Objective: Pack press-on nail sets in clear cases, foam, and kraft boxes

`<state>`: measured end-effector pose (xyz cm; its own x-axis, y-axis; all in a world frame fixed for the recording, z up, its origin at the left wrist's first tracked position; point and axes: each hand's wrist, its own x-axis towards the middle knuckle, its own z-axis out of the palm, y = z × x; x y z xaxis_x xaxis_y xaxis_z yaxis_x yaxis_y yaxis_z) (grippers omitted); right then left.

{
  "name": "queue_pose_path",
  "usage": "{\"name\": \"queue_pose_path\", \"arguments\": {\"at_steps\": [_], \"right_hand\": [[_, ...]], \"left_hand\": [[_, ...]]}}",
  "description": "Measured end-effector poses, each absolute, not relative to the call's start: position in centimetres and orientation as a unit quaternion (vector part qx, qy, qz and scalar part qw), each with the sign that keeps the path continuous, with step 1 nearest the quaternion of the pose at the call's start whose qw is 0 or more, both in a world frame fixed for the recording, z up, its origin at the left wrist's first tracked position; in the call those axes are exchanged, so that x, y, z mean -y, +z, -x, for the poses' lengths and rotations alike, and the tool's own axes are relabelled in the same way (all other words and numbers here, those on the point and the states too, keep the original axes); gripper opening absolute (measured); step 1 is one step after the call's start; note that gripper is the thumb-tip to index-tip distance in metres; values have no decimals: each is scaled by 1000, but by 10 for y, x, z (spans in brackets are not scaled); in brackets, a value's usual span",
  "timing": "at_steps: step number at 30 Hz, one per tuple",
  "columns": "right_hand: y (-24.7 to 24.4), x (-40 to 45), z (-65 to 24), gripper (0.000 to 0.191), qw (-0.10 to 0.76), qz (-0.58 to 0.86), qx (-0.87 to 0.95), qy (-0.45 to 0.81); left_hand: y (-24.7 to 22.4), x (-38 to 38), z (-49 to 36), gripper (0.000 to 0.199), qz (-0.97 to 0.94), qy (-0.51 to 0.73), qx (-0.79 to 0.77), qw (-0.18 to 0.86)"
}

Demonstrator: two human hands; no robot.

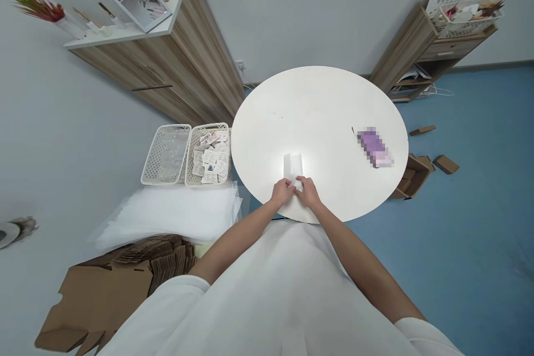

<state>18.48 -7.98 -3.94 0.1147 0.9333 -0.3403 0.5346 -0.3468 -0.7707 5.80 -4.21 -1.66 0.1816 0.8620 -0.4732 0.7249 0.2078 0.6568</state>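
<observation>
White wrapper (296, 164) | under both hands' fingertips, left hand (283, 191) and right hand (308, 193) pinching its near end

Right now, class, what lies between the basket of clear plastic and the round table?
A second basket, holding small white cards, lies between the basket of clear plastic and the round table; the head view shows it.

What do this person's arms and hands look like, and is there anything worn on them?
Both the left hand and the right hand are ordinary human hands with no gloves. The forearms are bare, with no watch or bracelet to be seen. The left sleeve and right sleeve are short and plain white. Rings or nail polish are too small to tell.
</observation>
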Motion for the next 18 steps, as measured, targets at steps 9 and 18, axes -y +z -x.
{"name": "queue_pose_path", "arguments": {"at_steps": [9,18], "right_hand": [[-36,70,-188,29,283,721,439,455],[-45,69,-187,26,232,734,503,393]], "left_hand": [[-18,77,-63,42,-748,25,-566,345],[-11,68,-38,34,-799,62,-536,266]]}}
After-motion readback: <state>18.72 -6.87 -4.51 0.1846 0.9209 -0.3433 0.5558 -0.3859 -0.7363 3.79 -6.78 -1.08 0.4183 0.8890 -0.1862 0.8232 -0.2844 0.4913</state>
